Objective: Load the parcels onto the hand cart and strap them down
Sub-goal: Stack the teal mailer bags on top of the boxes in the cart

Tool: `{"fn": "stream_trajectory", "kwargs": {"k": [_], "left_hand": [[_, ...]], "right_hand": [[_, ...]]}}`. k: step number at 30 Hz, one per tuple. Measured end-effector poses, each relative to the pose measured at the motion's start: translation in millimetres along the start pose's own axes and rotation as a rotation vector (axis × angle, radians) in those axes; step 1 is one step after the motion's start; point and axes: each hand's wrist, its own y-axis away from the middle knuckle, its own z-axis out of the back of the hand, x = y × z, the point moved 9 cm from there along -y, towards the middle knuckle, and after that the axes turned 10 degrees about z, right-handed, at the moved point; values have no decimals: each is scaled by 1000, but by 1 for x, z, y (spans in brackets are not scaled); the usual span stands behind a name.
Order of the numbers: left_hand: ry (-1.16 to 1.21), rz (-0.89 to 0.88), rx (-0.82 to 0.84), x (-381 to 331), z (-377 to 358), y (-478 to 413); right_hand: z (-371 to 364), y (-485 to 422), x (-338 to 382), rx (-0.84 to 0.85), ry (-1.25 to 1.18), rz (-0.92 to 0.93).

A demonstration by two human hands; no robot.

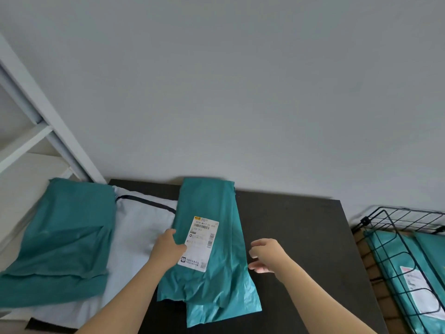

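Head view: L hand on teal parcel, R hand beside.
L fingers grip parcel's left edge by label; R fingers loosely curled, holding nothing, just right of it. Parcel flat on dark desk, overlapping pale bag; 2nd parcel further left; more parcels in wire cart far right.
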Motion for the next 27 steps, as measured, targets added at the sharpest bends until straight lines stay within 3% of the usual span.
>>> {"fn": "stream_trajectory", "kwargs": {"k": [5,13,19,22,27], "left_hand": [[117,6,75,0,-14,-13],[401,183,266,9,-31,-15],[565,246,121,-4,-1,-10],[516,274,176,-12,-2,-1],[290,270,429,-18,-62,27]], "right_hand": [[-30,-11,6,-18,-172,0],[-17,-9,-1,-63,-123,-48],[40,-4,-9,-286,-79,-25],[64,3,-22,-365,-192,-59],[69,6,-28,-385,-345,-98]]}}
